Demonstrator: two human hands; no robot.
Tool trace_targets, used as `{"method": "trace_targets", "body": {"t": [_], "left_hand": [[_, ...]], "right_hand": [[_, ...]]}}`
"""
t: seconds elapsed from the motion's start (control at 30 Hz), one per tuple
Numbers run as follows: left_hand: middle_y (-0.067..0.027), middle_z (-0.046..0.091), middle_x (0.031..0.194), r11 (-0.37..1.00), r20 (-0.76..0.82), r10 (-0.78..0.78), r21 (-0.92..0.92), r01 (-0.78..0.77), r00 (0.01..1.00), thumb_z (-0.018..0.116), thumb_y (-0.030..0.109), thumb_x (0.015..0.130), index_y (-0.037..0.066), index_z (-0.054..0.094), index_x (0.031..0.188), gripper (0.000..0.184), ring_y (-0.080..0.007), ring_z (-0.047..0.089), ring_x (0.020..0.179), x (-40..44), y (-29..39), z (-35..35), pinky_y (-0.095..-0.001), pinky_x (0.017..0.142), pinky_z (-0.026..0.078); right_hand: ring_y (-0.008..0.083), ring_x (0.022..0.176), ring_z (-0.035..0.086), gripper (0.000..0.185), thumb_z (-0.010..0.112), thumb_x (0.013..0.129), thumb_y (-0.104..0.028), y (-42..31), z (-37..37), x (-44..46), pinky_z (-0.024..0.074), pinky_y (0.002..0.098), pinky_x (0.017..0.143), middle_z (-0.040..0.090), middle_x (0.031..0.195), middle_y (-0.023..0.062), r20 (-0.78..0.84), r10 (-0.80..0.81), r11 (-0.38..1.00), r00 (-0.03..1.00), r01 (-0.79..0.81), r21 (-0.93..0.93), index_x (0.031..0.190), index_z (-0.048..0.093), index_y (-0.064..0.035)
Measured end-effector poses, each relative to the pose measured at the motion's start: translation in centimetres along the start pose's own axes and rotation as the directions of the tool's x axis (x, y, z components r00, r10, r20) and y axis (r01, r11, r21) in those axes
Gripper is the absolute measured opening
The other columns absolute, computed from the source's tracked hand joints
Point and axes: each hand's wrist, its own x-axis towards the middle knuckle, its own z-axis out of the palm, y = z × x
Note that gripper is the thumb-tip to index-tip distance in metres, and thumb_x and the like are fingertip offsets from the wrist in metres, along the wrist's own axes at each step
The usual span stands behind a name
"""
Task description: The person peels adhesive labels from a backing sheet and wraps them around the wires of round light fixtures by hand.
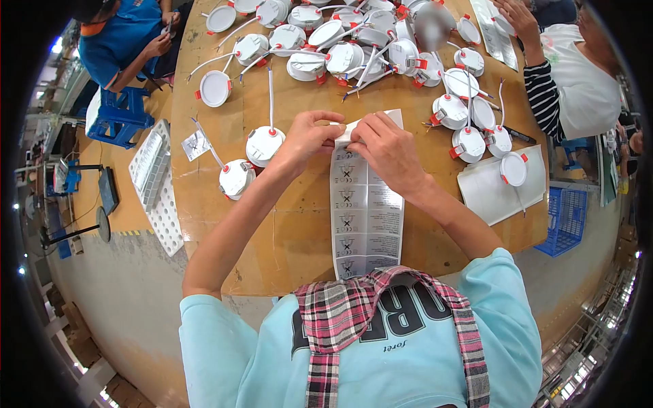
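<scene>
A long strip of printed labels (367,204) runs down the table from between my hands toward my chest, its rows showing crossed-out symbols and small text. At its far end, my left hand (309,141) pinches the left edge with thumb and fingers. My right hand (389,151) is closed on the same end, its fingertips bent over the top. The strip appears folded or curled there, and my fingers partly hide it. Left of my left forearm, two round white downlights (264,145) with cables lie on the table.
A large heap of white downlights (345,58) with red clips covers the far table. More lie at right, one on a white sheet (476,194). Co-workers (126,47) sit at both far sides. A blue crate (564,217) stands off the right edge, a blue stool (122,115) off the left.
</scene>
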Motion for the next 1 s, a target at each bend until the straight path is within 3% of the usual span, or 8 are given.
{"method": "trace_targets", "body": {"t": [0.4,0.5,0.6,0.7,0.73,0.8,0.9,1.0], "left_hand": [[-0.0082,0.069,0.082,0.990,-0.017,0.127,0.058,-0.125,0.992,0.064,0.015,0.088,-0.001,0.059,0.118,0.034,-0.0130,0.065,0.069,0.9,-1.6,-0.4,-0.0273,0.065,0.052],[-0.0092,0.068,0.074,0.814,-0.084,0.399,0.492,-0.310,0.913,0.063,0.013,0.088,0.001,0.059,0.118,0.033,-0.0125,0.064,0.066,1.0,-2.1,0.5,-0.0296,0.060,0.050],[-0.0121,0.065,0.068,0.654,-0.163,0.511,0.712,-0.258,0.844,0.062,0.019,0.087,0.010,0.060,0.115,0.029,-0.0242,0.065,0.062,0.5,-2.2,1.8,-0.0396,0.058,0.047],[-0.0129,0.062,0.065,0.533,-0.173,0.598,0.815,-0.228,0.783,0.060,0.022,0.089,0.013,0.060,0.113,0.026,-0.0339,0.062,0.063,0.4,-2.7,2.4,-0.0462,0.059,0.046],[-0.0125,0.062,0.063,0.502,-0.168,0.628,0.834,-0.230,0.760,0.059,0.021,0.089,0.013,0.059,0.114,0.025,-0.0338,0.062,0.062,0.3,-2.8,2.6,-0.0462,0.058,0.046],[-0.0154,0.065,0.081,0.500,-0.147,0.526,0.850,-0.165,0.838,0.057,0.020,0.091,0.012,0.058,0.118,0.028,-0.0337,0.064,0.075,-0.4,-1.7,3.0,-0.0459,0.065,0.049],[-0.0190,0.061,0.110,0.331,-0.091,0.826,0.877,-0.348,0.556,0.056,0.024,0.093,0.013,0.056,0.125,0.034,-0.0315,0.060,0.100,-1.0,-2.0,3.8,-0.0412,0.082,0.048],[-0.0168,0.051,0.128,0.557,-0.156,0.780,0.616,-0.557,0.606,0.057,0.029,0.094,0.008,0.053,0.131,0.042,-0.0259,0.049,0.119,-3.6,-0.9,4.2,-0.0368,0.097,0.041]], "right_hand": [[0.0228,0.089,0.056,0.023,0.074,0.068,-0.003,0.4,-1.4,-0.6,0.0506,0.0338,0.076,0.057,0.091,0.0046,-0.093,-0.242,0.965,0.966,0.250,0.081,0.082,0.056,-0.0045],[0.0251,0.092,0.057,0.024,0.075,0.068,-0.003,0.4,-4.0,-1.4,0.0502,0.0376,0.083,0.061,0.094,0.0051,-0.058,-0.186,0.919,0.981,0.194,0.342,0.084,0.057,-0.0041],[0.0214,0.090,0.059,0.015,0.073,0.081,-0.011,1.3,-7.4,-3.1,0.0465,0.0434,0.090,0.064,0.088,0.0044,-0.095,0.037,0.614,0.995,0.052,0.787,0.084,0.058,-0.0081],[0.0224,0.080,0.055,0.028,0.067,0.089,-0.032,2.4,-12.0,-4.5,0.0449,0.0460,0.093,0.057,0.077,0.0033,-0.221,0.409,0.386,0.885,0.051,0.921,0.080,0.049,-0.0119],[0.0225,0.082,0.053,0.029,0.067,0.090,-0.031,3.9,-13.4,-4.7,0.0437,0.0442,0.094,0.056,0.079,0.0049,-0.277,0.329,0.125,0.903,0.249,0.960,0.083,0.048,-0.0106],[0.0211,0.084,0.053,0.028,0.067,0.090,-0.030,4.1,-15.5,-4.3,0.0428,0.0432,0.095,0.055,0.081,0.0048,-0.282,0.351,0.320,0.893,0.169,0.932,0.085,0.048,-0.0096],[0.0143,0.084,0.053,0.017,0.066,0.089,-0.015,3.0,-15.5,-3.5,0.0452,0.0333,0.089,0.054,0.084,0.0036,-0.153,0.369,0.525,0.917,-0.070,0.848,0.089,0.051,-0.0058],[0.0105,0.082,0.055,0.011,0.065,0.087,-0.006,2.0,-13.2,-2.6,0.0461,0.0261,0.081,0.057,0.086,0.0039,0.067,0.370,0.610,0.927,-0.296,0.735,0.091,0.055,-0.0030]]}}
